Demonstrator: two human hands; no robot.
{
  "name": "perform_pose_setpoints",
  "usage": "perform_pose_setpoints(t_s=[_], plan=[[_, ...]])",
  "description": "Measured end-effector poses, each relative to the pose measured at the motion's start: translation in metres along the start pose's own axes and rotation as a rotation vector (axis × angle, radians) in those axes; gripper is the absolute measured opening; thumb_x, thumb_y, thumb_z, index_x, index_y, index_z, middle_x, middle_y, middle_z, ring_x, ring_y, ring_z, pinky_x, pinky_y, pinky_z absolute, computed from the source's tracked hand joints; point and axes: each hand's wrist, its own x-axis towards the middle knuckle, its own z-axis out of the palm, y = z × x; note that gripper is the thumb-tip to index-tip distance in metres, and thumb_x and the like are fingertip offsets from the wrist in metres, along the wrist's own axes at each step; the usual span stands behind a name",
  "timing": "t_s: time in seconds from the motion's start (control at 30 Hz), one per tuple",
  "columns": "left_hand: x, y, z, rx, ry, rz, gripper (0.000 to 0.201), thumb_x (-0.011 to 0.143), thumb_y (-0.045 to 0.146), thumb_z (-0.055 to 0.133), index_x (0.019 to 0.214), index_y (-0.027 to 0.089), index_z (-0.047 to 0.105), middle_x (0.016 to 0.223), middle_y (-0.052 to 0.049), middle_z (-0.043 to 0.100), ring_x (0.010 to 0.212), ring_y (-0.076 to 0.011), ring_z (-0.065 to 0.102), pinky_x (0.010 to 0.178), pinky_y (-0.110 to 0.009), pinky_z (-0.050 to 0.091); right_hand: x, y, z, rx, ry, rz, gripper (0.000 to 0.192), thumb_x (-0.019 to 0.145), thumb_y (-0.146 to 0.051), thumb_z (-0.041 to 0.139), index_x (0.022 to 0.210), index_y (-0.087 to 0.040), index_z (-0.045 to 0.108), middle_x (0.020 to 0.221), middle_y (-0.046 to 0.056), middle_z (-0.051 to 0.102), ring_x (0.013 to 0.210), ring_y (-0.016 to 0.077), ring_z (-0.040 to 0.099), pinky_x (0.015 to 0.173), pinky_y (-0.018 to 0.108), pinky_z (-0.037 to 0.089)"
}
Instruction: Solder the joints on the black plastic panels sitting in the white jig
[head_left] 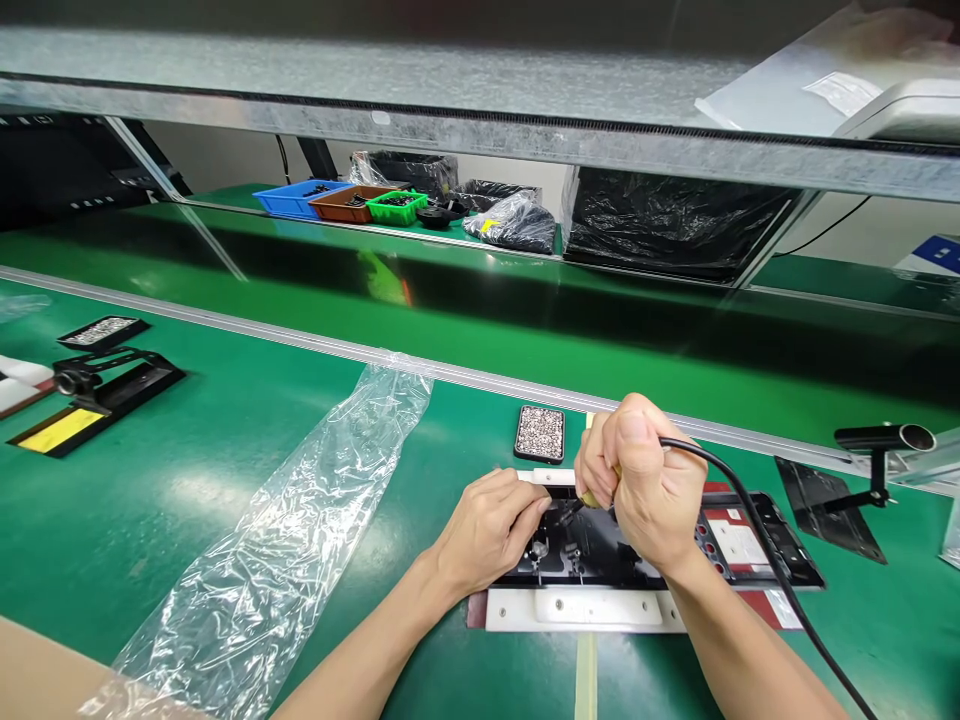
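My right hand (649, 490) is closed in a fist around a corded tool (590, 498) with a yellowish handle. Its dark tip slants down into a long black plastic housing (615, 555), and the rest of the tool is hidden by my fingers. A black cord (750, 510) leaves the top of the fist and runs down to the right. At the housing's left end my left hand (495, 525) is closed on its edge, fingers curled and thumb close to the tool tip. The housing lies in a white and dark red fixture (600, 610). Small metal parts (541, 550) sit inside it.
Behind the fixture is a small tray of screws (540, 433). Clear plastic film (300, 530) stretches across the left. Black brackets (105, 395) lie far left, and a stand with a tube (877, 440) is at right. A metal shelf (450, 135) spans overhead; coloured bins (300, 200) stand behind.
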Motion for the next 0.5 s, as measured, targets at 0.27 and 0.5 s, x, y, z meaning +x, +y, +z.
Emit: perform_pose_setpoints(t_s=[0.27,0.5], plan=[[0.0002,0.0001,0.0008,0.0,0.01,0.006,0.019,0.106,0.018,0.048,0.095,0.016,0.063,0.079,-0.002,0.065,0.069,-0.0168,0.052,0.069,-0.033,0.039,0.0006,0.0008,-0.0021,0.013,-0.009,-0.002,0.038,0.104,-0.036,0.053,0.071,-0.021,0.045,0.052,-0.007,0.043,0.04,0.007,0.039,0.039,0.023,0.036],[0.0007,-0.0002,0.0005,-0.01,0.018,0.014,0.018,0.106,0.017,0.049,0.095,0.016,0.062,0.081,-0.002,0.068,0.069,-0.0167,0.051,0.069,-0.034,0.038,0.0014,0.001,-0.0017,0.018,-0.005,-0.011,0.038,0.104,-0.036,0.053,0.07,-0.02,0.045,0.052,-0.007,0.043,0.04,0.0067,0.039,0.038,0.022,0.038]])
